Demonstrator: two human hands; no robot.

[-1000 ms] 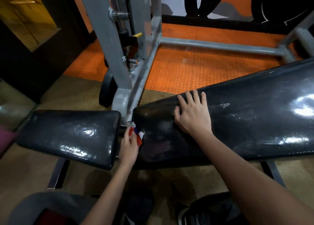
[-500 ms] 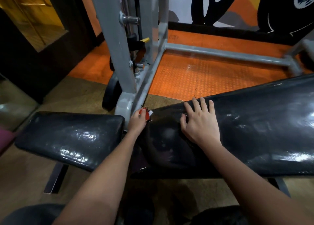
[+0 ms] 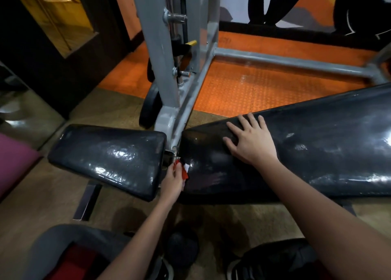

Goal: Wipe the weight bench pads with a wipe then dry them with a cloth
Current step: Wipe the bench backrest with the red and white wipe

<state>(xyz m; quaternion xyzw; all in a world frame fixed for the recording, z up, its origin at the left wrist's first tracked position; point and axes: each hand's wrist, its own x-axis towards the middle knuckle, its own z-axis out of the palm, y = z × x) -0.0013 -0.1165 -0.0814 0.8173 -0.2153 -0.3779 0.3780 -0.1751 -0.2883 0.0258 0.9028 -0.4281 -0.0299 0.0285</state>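
Two glossy black bench pads lie side by side: a short seat pad (image 3: 105, 159) on the left and a long back pad (image 3: 306, 153) on the right. My left hand (image 3: 172, 181) grips a small red, white and blue cloth (image 3: 184, 169) against the near left end of the back pad, beside the gap between the pads. My right hand (image 3: 251, 141) rests flat with spread fingers on top of the back pad, a little right of its narrow end.
A grey steel machine frame (image 3: 167, 72) rises just behind the gap, with a floor bar (image 3: 285, 61) running right over orange rubber flooring (image 3: 243, 89). A black wheel (image 3: 149, 107) sits at the frame's foot. A pink cushion (image 3: 12, 161) is at far left. My shoes (image 3: 273, 260) are below.
My left hand has slid the cloth from the far top corner of the back pad's end back down toward me along the gap. The right hand stays pressed on the pad.
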